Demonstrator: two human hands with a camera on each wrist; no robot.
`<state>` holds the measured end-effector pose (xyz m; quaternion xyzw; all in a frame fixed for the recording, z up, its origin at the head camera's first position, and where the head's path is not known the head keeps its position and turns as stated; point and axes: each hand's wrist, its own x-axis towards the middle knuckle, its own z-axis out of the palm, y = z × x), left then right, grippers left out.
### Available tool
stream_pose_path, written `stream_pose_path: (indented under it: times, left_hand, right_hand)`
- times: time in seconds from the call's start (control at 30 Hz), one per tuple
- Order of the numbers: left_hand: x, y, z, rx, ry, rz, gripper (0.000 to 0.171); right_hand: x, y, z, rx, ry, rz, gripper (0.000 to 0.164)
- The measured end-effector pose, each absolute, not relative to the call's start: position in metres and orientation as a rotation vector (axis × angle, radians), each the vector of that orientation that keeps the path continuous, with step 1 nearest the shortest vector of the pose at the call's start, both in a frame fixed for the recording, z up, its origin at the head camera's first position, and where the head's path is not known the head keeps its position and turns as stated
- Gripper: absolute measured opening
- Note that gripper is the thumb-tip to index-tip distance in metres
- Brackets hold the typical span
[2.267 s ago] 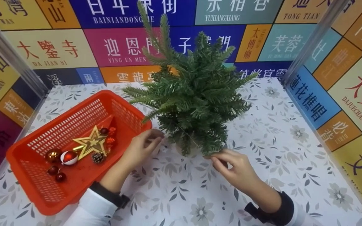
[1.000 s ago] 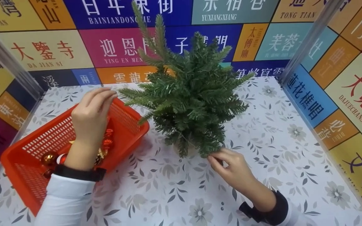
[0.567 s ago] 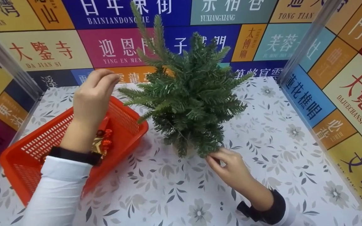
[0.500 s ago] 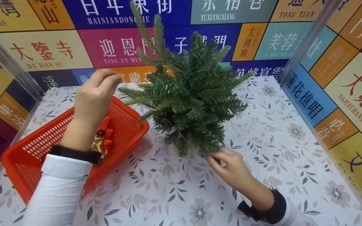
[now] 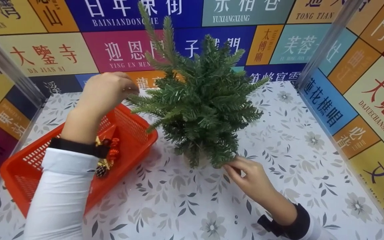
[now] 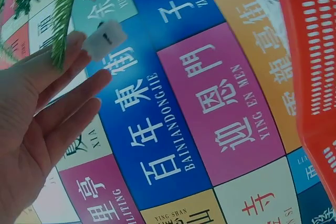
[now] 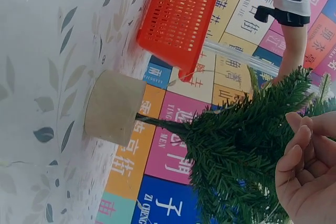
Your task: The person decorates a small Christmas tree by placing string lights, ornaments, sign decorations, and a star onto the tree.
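A small artificial Christmas tree [image 5: 205,96] stands upright in a beige pot [image 7: 115,107]. At its left branches my left hand [image 5: 102,91] is raised above the red basket. Between thumb and forefinger it pinches a small white battery box [image 6: 106,40] with a black mark; a branch tip [image 6: 62,35] hangs in front of the fingers. My right hand [image 5: 250,176] stays low at the tree's front right, thumb and fingertips together against the lowest branch. It appears to pinch a thin wire, though I cannot tell for sure. A fine wire [image 7: 197,73] runs loosely beside the tree.
The red plastic basket [image 5: 145,128] stands left of the tree, partly under the left forearm. In it lie a pinecone [image 5: 101,171], red ornaments [image 5: 114,146] and gold pieces. A flower-patterned cloth [image 5: 212,206] covers the table; printed panels [image 5: 128,50] wall it in.
My left hand has left the tree's base, swung over the basket, risen, and turned in toward the left branches. My right hand has stayed at the lower front branch.
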<state>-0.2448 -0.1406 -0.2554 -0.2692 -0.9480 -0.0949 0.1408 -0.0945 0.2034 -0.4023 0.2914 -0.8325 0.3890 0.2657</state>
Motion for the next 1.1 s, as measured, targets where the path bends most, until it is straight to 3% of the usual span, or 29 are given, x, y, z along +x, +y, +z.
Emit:
stream_pose_path:
  times: [0.57, 1.1]
  left_hand:
    - [-0.239, -0.143, -0.254, -0.673, -2.94, -0.436, 0.02]
    - [-0.153, -0.097, -0.335, -0.205, -1.95, -1.136, 0.03]
  right_hand:
    - [-0.1, 0.225, -0.391, 0.499, -2.424, 1.012, 0.011]
    - [-0.101, 0.246, -0.376, 0.48, -2.351, 1.009, 0.008]
